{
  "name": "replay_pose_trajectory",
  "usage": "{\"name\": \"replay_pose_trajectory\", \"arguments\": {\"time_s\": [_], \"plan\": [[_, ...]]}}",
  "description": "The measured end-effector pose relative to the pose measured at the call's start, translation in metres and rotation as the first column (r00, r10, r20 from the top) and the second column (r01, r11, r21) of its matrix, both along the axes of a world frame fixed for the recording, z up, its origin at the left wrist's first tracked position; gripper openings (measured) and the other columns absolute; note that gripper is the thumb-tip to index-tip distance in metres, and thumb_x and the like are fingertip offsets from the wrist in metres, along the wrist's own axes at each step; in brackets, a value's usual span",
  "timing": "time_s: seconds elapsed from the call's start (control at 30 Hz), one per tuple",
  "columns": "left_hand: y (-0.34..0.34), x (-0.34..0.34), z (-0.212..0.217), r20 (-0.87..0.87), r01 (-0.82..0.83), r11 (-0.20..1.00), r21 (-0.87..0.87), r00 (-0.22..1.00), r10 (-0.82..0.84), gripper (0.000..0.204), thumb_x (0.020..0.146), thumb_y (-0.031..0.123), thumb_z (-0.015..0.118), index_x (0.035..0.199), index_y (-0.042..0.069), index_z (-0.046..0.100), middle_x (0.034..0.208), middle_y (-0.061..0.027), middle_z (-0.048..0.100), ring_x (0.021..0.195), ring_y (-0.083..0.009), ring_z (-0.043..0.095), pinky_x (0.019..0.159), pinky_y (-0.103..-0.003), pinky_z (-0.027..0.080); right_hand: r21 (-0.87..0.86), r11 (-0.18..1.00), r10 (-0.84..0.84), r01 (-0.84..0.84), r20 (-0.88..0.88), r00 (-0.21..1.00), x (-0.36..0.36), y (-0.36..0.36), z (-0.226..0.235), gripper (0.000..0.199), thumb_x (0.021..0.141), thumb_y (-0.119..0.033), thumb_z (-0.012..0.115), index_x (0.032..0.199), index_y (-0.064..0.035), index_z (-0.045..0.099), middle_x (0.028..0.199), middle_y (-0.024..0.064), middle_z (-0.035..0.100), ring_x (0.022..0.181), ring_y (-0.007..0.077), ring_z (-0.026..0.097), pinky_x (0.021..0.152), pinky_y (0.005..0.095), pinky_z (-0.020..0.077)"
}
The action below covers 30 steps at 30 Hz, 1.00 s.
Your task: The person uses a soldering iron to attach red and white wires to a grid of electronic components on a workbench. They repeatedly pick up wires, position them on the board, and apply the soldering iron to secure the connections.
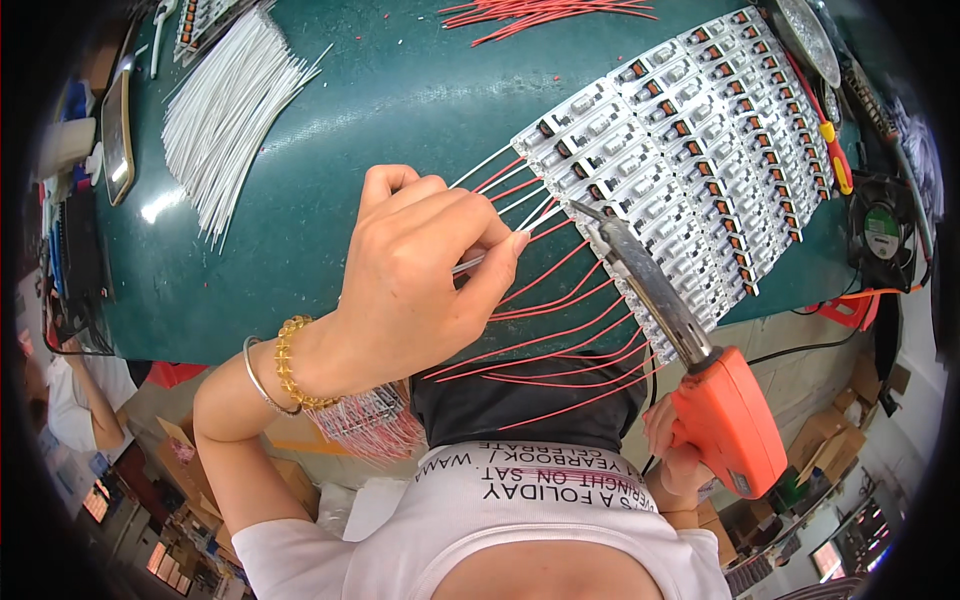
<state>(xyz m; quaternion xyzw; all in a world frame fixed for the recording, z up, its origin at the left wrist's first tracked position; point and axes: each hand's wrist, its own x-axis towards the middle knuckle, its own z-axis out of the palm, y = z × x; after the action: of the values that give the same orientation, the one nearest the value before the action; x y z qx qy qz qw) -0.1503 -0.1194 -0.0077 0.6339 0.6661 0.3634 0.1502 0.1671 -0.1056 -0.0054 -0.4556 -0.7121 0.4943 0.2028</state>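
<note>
My left hand is closed, thumb and forefinger pinching a white wire by the edge of a panel of small circuit boards. My right hand wraps round the orange handle of a soldering iron. The iron's dark tip points up and left, close to the panel's left edge and the pinched wire; whether it touches cannot be made out. Several red wires trail from that edge toward my lap, and more white ones run under my left hand. Rows of black-and-orange components cover the panel.
A fanned bundle of white wires lies on the green table at far left, beside a phone. Loose red wires lie at the back. On the right are a red-and-yellow screwdriver and a black fan. Another person's arm shows at left.
</note>
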Motion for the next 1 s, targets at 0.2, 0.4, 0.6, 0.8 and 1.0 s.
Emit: {"name": "replay_pose_trajectory", "arguments": {"time_s": [0.2,0.4,0.6,0.8,1.0], "plan": [[0.001,0.001,-0.001,-0.004,-0.003,1.000,0.017,1.000,0.003,0.018,0.076,0.001,0.074,0.068,0.007,0.059,0.058,0.0002,0.051,0.052,-0.0148,0.042,0.071,-0.032,0.035,-0.098,0.993,0.066,-0.061,0.050,0.997,0.000,0.006,0.006,0.051,0.087,-0.050,0.058,0.054,-0.0130,0.048,0.058,0.0011,0.051,0.052,0.0224,0.051,0.048,0.0339,0.0365],[0.001,0.002,-0.002,-0.012,-0.005,0.999,0.034,1.000,0.006,0.018,0.075,0.001,0.074,0.068,0.007,0.059,0.058,0.0002,0.051,0.052,-0.0148,0.041,0.071,-0.032,0.035,-0.011,0.999,0.050,-0.049,0.096,0.994,-0.001,0.001,0.007,0.053,0.088,-0.052,0.055,0.053,-0.0136,0.047,0.057,0.0013,0.051,0.050,0.0230,0.051,0.047,0.0349,0.0368],[0.000,0.002,-0.002,-0.018,-0.009,0.999,0.036,1.000,0.010,0.018,0.076,0.001,0.074,0.068,0.007,0.059,0.058,0.0003,0.050,0.052,-0.0148,0.041,0.071,-0.033,0.035,-0.058,0.997,0.052,-0.051,0.014,0.999,0.000,0.003,0.008,0.052,0.090,-0.053,0.054,0.058,-0.0123,0.050,0.058,0.0009,0.051,0.054,0.0203,0.052,0.051,0.0327,0.0392],[0.000,0.002,0.000,-0.024,-0.004,1.000,0.017,1.000,0.004,0.016,0.075,0.001,0.074,0.069,0.007,0.061,0.059,-0.0003,0.052,0.053,-0.0156,0.043,0.071,-0.032,0.036,-0.149,0.985,-0.129,0.087,-0.304,0.944,-0.004,-0.008,-0.004,0.097,0.076,-0.074,0.058,0.124,0.0088,0.043,0.050,-0.0032,0.044,0.042,0.0105,0.043,0.047,0.0270,0.0401],[0.001,0.002,0.000,0.032,-0.063,0.996,0.064,0.998,0.061,0.012,0.074,0.002,0.075,0.072,0.006,0.064,0.078,-0.0029,0.061,0.069,-0.0172,0.052,0.072,-0.032,0.036,-0.302,0.951,-0.143,0.073,-0.216,0.966,-0.009,-0.002,0.020,0.096,0.077,-0.074,0.057,0.126,0.0076,0.044,0.052,-0.0032,0.044,0.042,0.0107,0.042,0.047,0.0269,0.0392]]}}
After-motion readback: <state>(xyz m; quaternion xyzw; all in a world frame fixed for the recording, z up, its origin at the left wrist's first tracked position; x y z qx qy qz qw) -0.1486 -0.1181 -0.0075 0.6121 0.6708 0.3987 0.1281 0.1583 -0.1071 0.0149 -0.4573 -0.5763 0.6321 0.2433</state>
